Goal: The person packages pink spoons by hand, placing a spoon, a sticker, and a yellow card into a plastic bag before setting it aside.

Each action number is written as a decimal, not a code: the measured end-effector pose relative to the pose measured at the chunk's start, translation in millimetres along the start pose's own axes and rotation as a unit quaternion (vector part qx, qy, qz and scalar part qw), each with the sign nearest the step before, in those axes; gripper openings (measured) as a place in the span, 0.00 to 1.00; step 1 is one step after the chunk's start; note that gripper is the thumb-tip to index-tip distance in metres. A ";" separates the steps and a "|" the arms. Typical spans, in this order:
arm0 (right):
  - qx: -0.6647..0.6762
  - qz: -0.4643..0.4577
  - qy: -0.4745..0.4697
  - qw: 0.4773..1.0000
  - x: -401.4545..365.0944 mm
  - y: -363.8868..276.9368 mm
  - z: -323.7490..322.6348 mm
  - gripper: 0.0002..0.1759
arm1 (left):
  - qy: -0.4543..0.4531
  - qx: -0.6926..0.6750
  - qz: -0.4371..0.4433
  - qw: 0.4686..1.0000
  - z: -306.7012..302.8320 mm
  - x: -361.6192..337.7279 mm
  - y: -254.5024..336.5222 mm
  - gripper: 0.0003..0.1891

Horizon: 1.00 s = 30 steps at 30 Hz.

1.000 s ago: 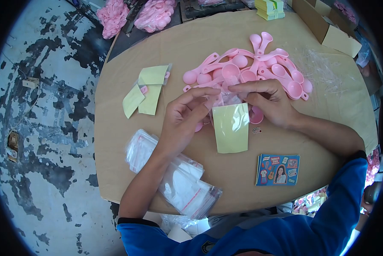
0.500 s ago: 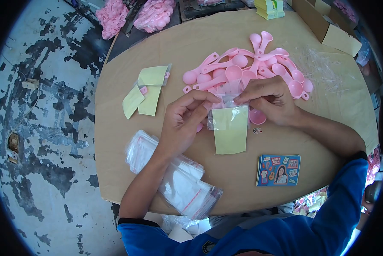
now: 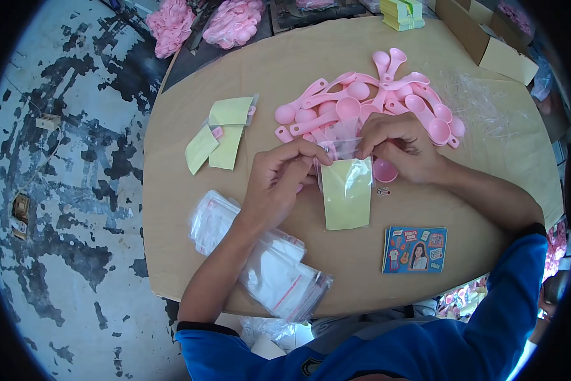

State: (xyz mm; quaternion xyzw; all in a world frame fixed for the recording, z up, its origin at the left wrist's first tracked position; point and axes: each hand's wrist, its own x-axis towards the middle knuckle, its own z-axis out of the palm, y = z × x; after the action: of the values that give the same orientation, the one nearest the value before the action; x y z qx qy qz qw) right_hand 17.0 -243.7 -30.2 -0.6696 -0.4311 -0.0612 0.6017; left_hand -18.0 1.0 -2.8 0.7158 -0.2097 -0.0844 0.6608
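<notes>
- At left, three yellow cards (image 3: 222, 146), at least some in clear film, lie well apart from the hands.
- The stack of clear resealable bags (image 3: 276, 270) lies under the left forearm, its lower end reaching the surface's (image 3: 171, 254) near edge; little room there.
- The left hand (image 3: 278, 181) has dropped slightly over the last second; its fingers pinch the upper left of a clear plastic bag (image 3: 347, 148).
- That bag, with a yellow card (image 3: 347, 198) in it, hangs between both hands in front of the pink measuring scoops (image 3: 382, 100). More of its see-through top now shows, so handling seems centred on the mouth; I cannot tell whether it is sealed.
- The right hand (image 3: 405, 147) has slid lower and outward, fingers closed on the bag's upper right, just above a loose pink scoop (image 3: 385, 170).
- Brown covering between the held card and the blue printed cards (image 3: 414, 250) gives some room to lower things.
- Far right, film scraps (image 3: 482, 105) and a cardboard box (image 3: 508, 60) crowd the edge.
</notes>
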 end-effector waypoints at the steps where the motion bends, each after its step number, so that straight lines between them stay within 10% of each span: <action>1: -0.003 0.007 -0.002 1.000 -0.5 -0.6 0.3 0.13 | 0.001 -0.009 0.002 1.000 0.3 -0.6 -0.9 0.11; 9: 0.129 0.109 0.046 0.985 6.8 -5.0 -0.9 0.11 | -0.012 0.040 0.003 0.999 5.9 4.0 -5.6 0.11; 15: -0.048 0.361 -0.221 0.905 34.7 -68.1 -8.4 0.11 | 0.051 0.126 0.194 0.972 12.4 2.8 1.6 0.23; 18: -0.105 0.346 -0.334 0.870 61.6 -86.4 -23.8 0.11 | 0.183 0.314 0.395 0.844 12.5 -2.6 10.2 0.21; 21: -0.159 0.342 -0.386 0.842 90.5 -92.1 -21.3 0.12 | 0.124 0.419 0.546 0.715 24.3 -22.8 7.6 0.17; 25: -0.043 0.260 -0.245 0.933 122.8 -73.3 9.8 0.12 | 0.095 0.464 0.620 0.625 33.2 -27.2 7.8 0.10; 28: 0.054 0.278 -0.058 0.957 137.2 -73.4 41.7 0.12 | 0.095 0.459 0.626 0.624 33.4 -26.6 8.3 0.09; 30: -0.110 0.171 -0.172 0.964 126.7 -49.8 45.9 0.16 | 0.092 0.447 0.620 0.639 32.7 -25.2 8.1 0.09</action>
State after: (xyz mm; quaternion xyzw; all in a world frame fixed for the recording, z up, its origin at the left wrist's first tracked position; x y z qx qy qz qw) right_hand 43.2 -145.3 71.1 -0.7955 -0.3981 0.1117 0.4430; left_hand -55.2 -18.6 -2.5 0.6304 -0.5542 0.5151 0.1735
